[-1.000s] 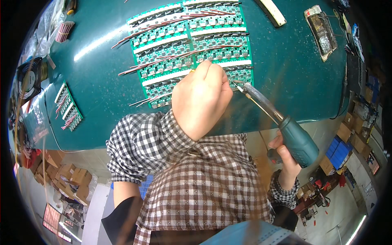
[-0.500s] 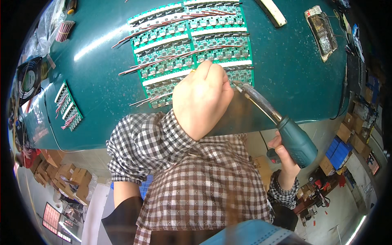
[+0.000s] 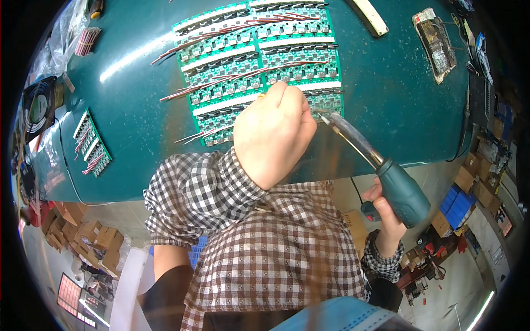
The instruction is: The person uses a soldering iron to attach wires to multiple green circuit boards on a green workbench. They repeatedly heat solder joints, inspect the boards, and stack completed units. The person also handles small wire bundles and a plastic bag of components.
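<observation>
My left hand (image 3: pixel 273 135) is closed, fingers curled down over the near part of a panel of green circuit boards (image 3: pixel 340 71). What its fingertips pinch is hidden beneath the hand. In my right hand (image 3: pixel 389 216) is the dark green handle of a soldering iron (image 3: pixel 406 193). Its metal shaft slants up and left, and the tip sits by the panel's near right edge, just right of my left fingers. Whether the tip touches the board cannot be made out. Thin red, black and white wires (image 3: pixel 221 80) lie in rows across the panel, some ends sticking out past its left edge.
A smaller green board strip with wires (image 3: pixel 93 144) lies on the left of the green tabletop (image 3: pixel 138 110). Farther left are a black fan (image 3: pixel 41 107), a wire bundle (image 3: pixel 88 42) and clear plastic (image 3: pixel 58 41). A pale bar (image 3: pixel 369 16) and a scorched block (image 3: pixel 434 47) rest at far right.
The soldering iron has shifted very slightly to the right, its tip a little lower. My left hand and the boards stay in place.
</observation>
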Demonstrator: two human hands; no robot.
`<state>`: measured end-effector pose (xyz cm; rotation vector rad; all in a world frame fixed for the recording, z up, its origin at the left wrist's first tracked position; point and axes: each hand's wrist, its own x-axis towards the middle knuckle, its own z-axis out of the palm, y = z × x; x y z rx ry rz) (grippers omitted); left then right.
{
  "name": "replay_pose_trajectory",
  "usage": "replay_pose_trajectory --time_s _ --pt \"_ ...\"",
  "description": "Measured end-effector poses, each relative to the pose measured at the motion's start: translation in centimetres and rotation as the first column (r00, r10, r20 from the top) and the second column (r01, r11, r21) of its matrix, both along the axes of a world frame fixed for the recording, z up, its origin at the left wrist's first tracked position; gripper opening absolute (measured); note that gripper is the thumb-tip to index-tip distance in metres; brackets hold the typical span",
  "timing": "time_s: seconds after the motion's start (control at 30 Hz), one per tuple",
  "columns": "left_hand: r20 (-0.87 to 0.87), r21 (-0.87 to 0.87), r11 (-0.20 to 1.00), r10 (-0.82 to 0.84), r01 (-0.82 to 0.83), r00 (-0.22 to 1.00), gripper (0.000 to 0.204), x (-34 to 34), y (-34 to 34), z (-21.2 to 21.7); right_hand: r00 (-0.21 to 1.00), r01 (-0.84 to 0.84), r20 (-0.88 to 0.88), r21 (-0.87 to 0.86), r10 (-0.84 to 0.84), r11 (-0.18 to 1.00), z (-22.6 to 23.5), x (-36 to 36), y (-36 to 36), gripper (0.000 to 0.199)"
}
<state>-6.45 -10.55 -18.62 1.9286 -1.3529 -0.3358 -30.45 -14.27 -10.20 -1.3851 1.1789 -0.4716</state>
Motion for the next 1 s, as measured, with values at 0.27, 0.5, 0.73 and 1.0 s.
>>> replay_pose_trajectory --time_s 0.27,0.5,0.73,1.0 --pt "0.003 0.0 1.0 0.0 0.0 1.0 0.017 0.0 -0.1 0.1 1.0 0.006 0.021 -0.005 -0.006 1.0 0.1 0.1 -0.1 0.015" --pt "-0.029 0.031 0.999 -0.013 0.014 0.999 0.016 0.1 -0.1 0.5 0.992 0.123 0.044 -0.027 -0.122 0.992 0.0 0.4 -0.1 0.036" --pt "-0.077 0.104 0.992 -0.065 0.073 0.995 0.018 0.4 0.2 1.1 0.956 0.289 0.058 -0.011 -0.288 0.957 -0.6 0.8 -0.7 0.051" --pt "0.12 0.105 0.941 -0.333 0.321 0.935 0.052 3.0 -1.0 5.7 0.876 0.28 0.386 0.08 -0.289 0.957 -3.1 -2.0 -4.0 0.048"
